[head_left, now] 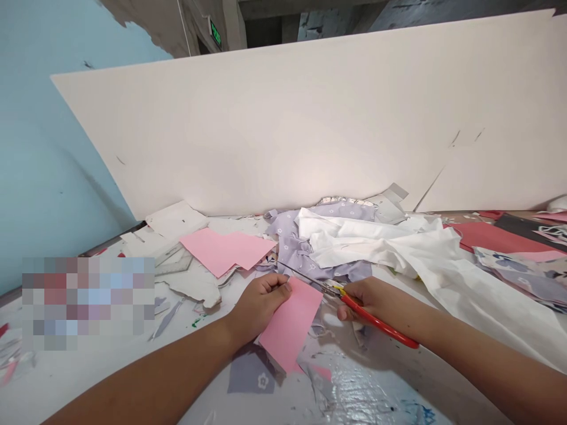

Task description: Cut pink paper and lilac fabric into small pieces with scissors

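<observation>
Head view: red-handled scissors [376, 320], pink paper [290, 324]

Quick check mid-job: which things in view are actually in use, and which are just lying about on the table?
In use: left hand pinching a pink paper sheet; right hand holding red-handled scissors.

Lying about: another pink sheet, lilac floral fabric, white fabric, red card.

1. Scissors [376, 320] up first: glossy red plastic handles, smooth metal blades!
2. There's the pink paper [290, 324], matt and smooth.
3. Lilac floral cloth [301, 254], soft and matt.
4. And the tabletop [358, 395], glossy, with rough, scuffed patches!
</observation>
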Demonstrator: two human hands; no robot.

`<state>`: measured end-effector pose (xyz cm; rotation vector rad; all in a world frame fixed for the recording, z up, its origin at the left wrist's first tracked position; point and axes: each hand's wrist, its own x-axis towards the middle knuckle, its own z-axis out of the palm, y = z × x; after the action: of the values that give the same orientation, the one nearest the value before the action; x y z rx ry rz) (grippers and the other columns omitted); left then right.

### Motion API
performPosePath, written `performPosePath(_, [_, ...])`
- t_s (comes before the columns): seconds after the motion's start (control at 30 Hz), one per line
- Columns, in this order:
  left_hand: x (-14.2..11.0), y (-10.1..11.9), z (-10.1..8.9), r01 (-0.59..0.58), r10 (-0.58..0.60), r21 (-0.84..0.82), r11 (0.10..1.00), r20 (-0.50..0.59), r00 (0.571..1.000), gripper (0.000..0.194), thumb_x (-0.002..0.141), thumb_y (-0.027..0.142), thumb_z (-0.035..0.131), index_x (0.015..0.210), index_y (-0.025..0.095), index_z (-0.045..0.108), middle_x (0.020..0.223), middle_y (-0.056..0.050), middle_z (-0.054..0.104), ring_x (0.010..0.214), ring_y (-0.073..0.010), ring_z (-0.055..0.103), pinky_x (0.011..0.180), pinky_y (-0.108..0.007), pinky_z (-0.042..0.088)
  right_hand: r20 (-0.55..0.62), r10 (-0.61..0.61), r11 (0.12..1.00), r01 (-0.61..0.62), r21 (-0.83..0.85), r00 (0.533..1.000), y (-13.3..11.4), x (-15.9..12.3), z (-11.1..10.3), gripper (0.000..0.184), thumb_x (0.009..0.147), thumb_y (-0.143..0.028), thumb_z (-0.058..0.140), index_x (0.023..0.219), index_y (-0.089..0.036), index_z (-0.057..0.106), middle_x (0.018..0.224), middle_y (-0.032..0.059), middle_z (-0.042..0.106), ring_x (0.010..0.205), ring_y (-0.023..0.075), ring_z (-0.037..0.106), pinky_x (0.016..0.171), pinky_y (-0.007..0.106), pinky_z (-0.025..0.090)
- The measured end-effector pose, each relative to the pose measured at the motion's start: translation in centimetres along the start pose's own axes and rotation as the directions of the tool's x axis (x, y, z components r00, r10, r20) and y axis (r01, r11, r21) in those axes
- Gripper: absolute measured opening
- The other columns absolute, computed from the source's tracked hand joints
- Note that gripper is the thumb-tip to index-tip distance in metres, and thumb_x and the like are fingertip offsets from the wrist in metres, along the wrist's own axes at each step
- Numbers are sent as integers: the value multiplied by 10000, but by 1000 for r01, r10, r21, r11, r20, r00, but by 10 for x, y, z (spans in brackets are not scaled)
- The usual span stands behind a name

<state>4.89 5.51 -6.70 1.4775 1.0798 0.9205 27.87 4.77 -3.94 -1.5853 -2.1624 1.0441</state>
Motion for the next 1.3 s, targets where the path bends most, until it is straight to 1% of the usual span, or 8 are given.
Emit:
performPosePath(0.1, [0, 1, 0, 13, -13, -2, 1000, -11, 1000, 329, 718, 464, 503, 755, 144, 569, 628, 11, 491, 535, -89, 415, 482, -195, 322, 29, 33, 993, -36, 109, 999, -3, -1, -2, 214, 698, -367, 522, 639, -162, 545, 497, -13, 508, 419, 96, 422, 408, 219, 280])
performPosePath(0.23, [0, 1, 0, 11, -11, 0, 1000, -1, 1000, 317, 715, 454, 510, 753, 145, 571, 658, 1, 511, 569, -99, 445, 512, -201, 348, 17, -15, 955, 9, 297, 1000, -7, -2, -3, 277, 711, -413, 531, 604, -170, 452, 455, -45, 454, 404, 80, 412, 406, 203, 284])
performPosePath(0.4, [-2, 7, 4, 58, -52, -39, 998, 144, 988, 265, 699, 402, 548, 772, 152, 594, 677, -1, 529, 576, -95, 462, 522, -200, 352, -8, -26, 835, 26, 549, 1000, -17, -1, 9, 308, 699, -461, 541, 688, -171, 437, 632, -7, 546, 474, 95, 504, 436, 223, 397])
performPosePath(0.5, [-4, 12, 10, 116, -112, -5, 993, 242, 964, 268, 683, 401, 562, 779, 154, 600, 649, 2, 526, 541, -90, 450, 496, -200, 339, -41, -92, 751, 97, 654, 995, -25, 2, 19, 272, 663, -397, 599, 726, -172, 459, 693, -13, 548, 509, 98, 529, 464, 234, 433])
performPosePath(0.63, [-7, 17, 17, 135, -153, 79, 988, 312, 938, 253, 678, 404, 557, 685, 151, 567, 557, 27, 462, 473, -71, 389, 445, -191, 295, -119, -55, 758, 119, 641, 991, -31, 5, 24, 194, 625, -254, 632, 654, -164, 463, 628, -33, 522, 539, 81, 499, 506, 210, 422])
performPosePath(0.93, [-6, 15, 17, 92, -150, 195, 977, 310, 939, 173, 678, 331, 521, 646, 164, 550, 519, 43, 415, 456, -70, 338, 429, -198, 260, -58, -45, 875, 67, 479, 997, -26, 4, 28, 120, 631, -200, 566, 620, -172, 450, 461, -77, 429, 366, 50, 401, 354, 170, 317])
performPosePath(1.07, [-6, 16, 17, 116, -175, 192, 974, 322, 931, 178, 681, 338, 511, 669, 163, 545, 539, 35, 419, 473, -78, 346, 435, -203, 263, -96, -65, 873, 103, 476, 993, -25, 4, 32, 133, 619, -156, 549, 629, -180, 419, 497, -74, 447, 374, 44, 382, 353, 164, 289])
performPosePath(1.3, [-2, 16, 15, 45, -121, 218, 975, 345, 931, 213, 674, 354, 557, 647, 147, 519, 602, 19, 454, 544, -84, 376, 486, -200, 289, -154, -57, 866, 125, 484, 986, -28, 3, 36, 141, 614, -122, 528, 652, -184, 406, 524, -71, 447, 434, 54, 367, 395, 170, 298])
